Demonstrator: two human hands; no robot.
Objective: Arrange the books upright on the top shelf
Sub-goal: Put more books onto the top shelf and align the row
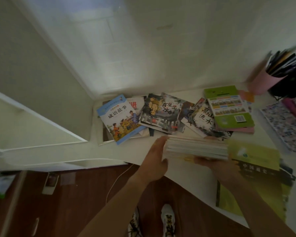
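A stack of several thin books (196, 147) hangs just above the white shelf top (178, 170), page edges toward me. My left hand (155, 159) presses flat against the stack's left end with straight fingers. My right hand (219, 165) grips the stack from below at its right side, fingers curled under it. Behind the stack several picture books lie flat and overlapping: a blue-edged one (118, 118), a dark illustrated one (162, 113), an ink-painting one (205, 118) and a green one (229, 106).
A yellow-green book (256, 170) lies flat at the right front, partly under my right arm. A pink pen holder (266, 81) and a black holder (290, 82) stand at the back right. White wall panels rise behind. Dark wooden floor and my shoes show below.
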